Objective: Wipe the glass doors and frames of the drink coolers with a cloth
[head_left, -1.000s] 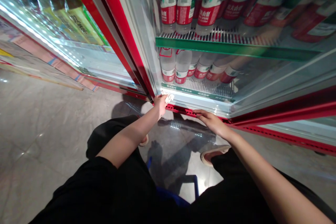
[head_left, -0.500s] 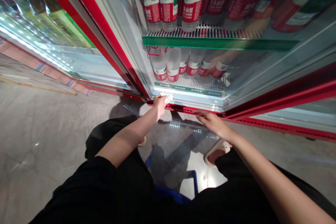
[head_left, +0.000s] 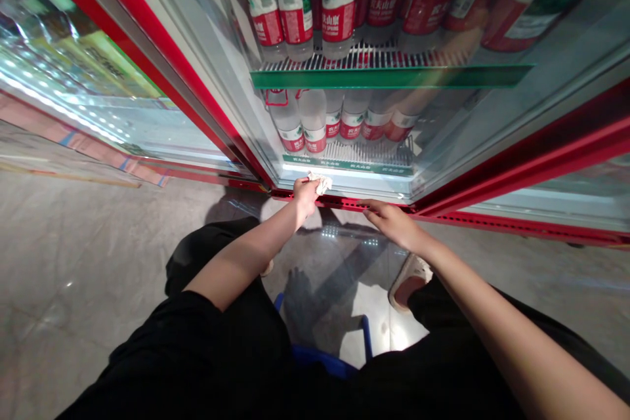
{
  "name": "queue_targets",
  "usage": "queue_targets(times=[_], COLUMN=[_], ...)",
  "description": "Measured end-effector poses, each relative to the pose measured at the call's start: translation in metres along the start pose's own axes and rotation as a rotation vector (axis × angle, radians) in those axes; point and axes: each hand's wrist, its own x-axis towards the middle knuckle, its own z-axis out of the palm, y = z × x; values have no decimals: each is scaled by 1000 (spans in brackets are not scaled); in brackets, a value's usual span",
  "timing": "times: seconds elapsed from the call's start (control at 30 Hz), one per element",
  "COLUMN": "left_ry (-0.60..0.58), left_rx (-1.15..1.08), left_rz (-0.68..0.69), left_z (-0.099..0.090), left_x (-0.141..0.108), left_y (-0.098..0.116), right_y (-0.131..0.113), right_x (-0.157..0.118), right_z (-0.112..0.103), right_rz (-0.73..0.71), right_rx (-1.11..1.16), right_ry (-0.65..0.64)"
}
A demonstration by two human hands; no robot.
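Observation:
My left hand is closed on a crumpled white cloth, held against the lower edge of a glass-fronted drinks fridge. Just to the right, my right hand rests with fingers stretched along the red bottom trim of the same fridge. Behind the glass, water bottles with red and white labels stand on a wire shelf with a green front strip. Smaller water bottles stand on the shelf below.
Another fridge with yellow-labelled bottles adjoins on the left, and a red-framed fridge on the right. Beneath me is a blue stool-like object, partly hidden. My shoe stands on the grey floor.
My left hand has slid a little to the right along the fridge's lower edge with the cloth. My right hand stays by the trim. The view has shifted slightly.

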Motion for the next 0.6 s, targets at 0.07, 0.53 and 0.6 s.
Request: queue_targets(times=[0.07, 0.53, 0.6], left_ry=[5, 78, 83], left_rx=[17, 69, 52], left_rz=[10, 78, 85], left_z=[2, 29, 32], left_x=[0, 2, 6], left_y=[-4, -52, -59], right_y=[1, 10, 12], right_x=[0, -6, -7], right_z=[1, -5, -6], right_rz=[8, 44, 44], right_rx=[-30, -103, -102], right_ry=[-8, -16, -14])
